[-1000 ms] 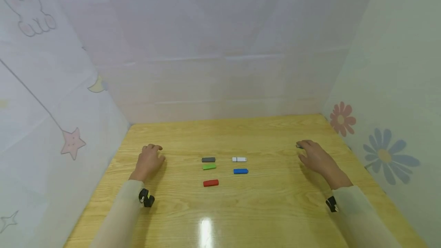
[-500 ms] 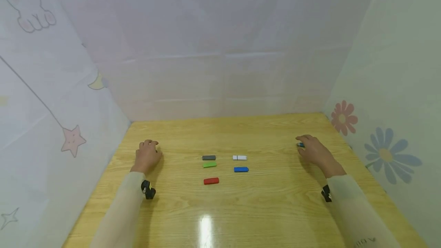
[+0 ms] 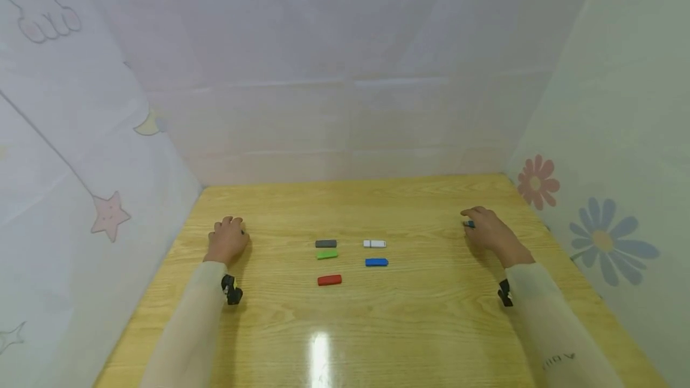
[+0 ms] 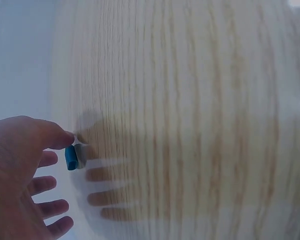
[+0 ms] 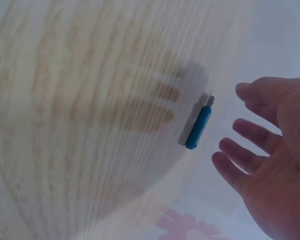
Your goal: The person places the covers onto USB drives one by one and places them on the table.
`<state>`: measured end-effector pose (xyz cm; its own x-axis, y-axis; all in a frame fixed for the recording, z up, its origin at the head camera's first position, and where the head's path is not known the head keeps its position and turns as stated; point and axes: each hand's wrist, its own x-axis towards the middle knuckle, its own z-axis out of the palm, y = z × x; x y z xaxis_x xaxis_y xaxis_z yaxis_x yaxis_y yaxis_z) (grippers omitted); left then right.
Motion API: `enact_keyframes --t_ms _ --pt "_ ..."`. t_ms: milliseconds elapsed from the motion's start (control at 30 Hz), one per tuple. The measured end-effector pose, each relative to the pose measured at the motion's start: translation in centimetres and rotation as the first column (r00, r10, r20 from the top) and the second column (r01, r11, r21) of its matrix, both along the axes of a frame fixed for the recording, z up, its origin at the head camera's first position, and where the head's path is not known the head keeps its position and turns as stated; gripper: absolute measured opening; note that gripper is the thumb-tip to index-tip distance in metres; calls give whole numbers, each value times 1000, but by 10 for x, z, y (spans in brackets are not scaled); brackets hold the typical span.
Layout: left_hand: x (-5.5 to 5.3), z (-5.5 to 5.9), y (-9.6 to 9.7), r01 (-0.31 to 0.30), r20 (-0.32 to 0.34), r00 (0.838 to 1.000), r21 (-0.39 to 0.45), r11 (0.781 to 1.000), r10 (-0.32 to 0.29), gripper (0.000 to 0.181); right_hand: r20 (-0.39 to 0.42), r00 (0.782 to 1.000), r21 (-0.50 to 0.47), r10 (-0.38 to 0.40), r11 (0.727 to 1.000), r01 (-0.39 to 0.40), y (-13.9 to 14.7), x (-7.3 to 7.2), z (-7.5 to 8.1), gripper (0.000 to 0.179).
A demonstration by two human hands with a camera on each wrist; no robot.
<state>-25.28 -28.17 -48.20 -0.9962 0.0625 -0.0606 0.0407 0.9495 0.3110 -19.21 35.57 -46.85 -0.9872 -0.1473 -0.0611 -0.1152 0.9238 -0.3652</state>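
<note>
On the right of the table lies a teal USB stick (image 5: 199, 127), its metal plug bare. My right hand (image 3: 489, 233) is above and beside it, thumb and fingers spread apart and loosely bent in the right wrist view. At the left, a small teal cap (image 4: 71, 158) rests on the table by the left hand (image 3: 226, 242). The thumb tip is right at the cap's end, and the other fingers are bent loosely behind it. In the head view the left hand mostly hides the cap.
Mid-table lie a grey USB stick (image 3: 326, 243), a green one (image 3: 326, 254), a red one (image 3: 329, 280), a white one (image 3: 374, 243) and a blue one (image 3: 376, 262). Printed cloth walls (image 3: 345, 124) bound the wooden table (image 3: 345, 208) at the back and both sides.
Both hands have shifted slightly, the left a little leftward. More of the teal USB stick shows between the right hand's fingers and thumb. The sticks mid-table have stayed in place.
</note>
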Motion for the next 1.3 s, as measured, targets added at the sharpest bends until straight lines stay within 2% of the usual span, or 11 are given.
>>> enact_keyframes --t_ms 167,433,767,967,1300 --pt "1 3 1 4 35 999 -5 1000 -4 52 15 1000 5 5 1000 -5 1 -4 -2 46" --pt "-4 0 -2 -9 77 997 -43 999 12 48 8 1000 46 9 999 -9 3 -4 -6 42" --pt "-1 4 -3 17 -7 1000 -42 999 -18 32 -26 999 72 28 997 -26 6 -2 -10 31" --pt "-2 7 -2 24 3 1000 -34 999 -24 28 1 999 83 -38 996 38 8 -5 -13 35" --pt "-2 6 -3 27 -9 1000 -8 1000 -27 27 -8 1000 110 -30 993 31 16 -9 -18 26"
